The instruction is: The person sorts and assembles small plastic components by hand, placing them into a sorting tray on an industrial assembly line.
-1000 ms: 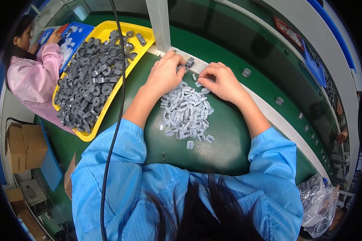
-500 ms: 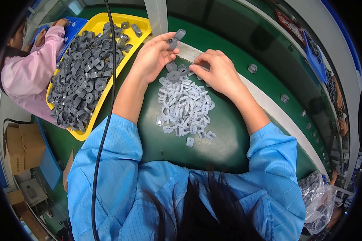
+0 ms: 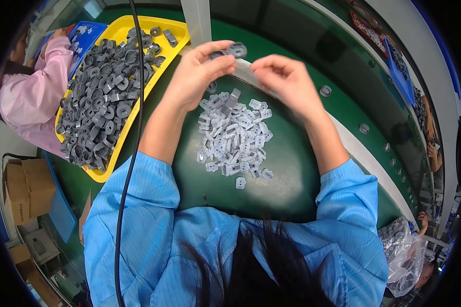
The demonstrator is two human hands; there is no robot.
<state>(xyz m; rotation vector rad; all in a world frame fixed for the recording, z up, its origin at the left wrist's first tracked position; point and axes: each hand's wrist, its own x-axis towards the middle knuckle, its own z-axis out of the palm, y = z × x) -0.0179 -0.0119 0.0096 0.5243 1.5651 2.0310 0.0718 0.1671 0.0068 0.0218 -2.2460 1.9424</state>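
Between the thumb and fingers of my left hand (image 3: 192, 77) are grey oval plastic housings (image 3: 236, 49), at least two, held above the table's far edge. Close by on the right is my right hand (image 3: 292, 84), its fingers curled and the thumb drawn in; what it pinches, if anything, is hidden. Below both hands a heap of small whitish translucent plastic pieces (image 3: 235, 135) lies on the green tabletop (image 3: 287, 176). One grey part (image 3: 233, 97) rests on the top of the heap, and another (image 3: 211, 87) lies partly under my left hand.
A yellow tray (image 3: 153, 97) full of grey housings stands on the left, crossed by a hanging black cable (image 3: 140, 77). A pink-sleeved person (image 3: 36, 87) sits beyond it by a blue tray (image 3: 89, 31). Spaced grey parts (image 3: 325, 91) lie on the green belt (image 3: 343, 110) at right.
My right hand has lifted off the grey parts beyond the heap and moved right, its fingers curling. The housings at my left fingertips have turned, and fewer grey parts show by the heap.
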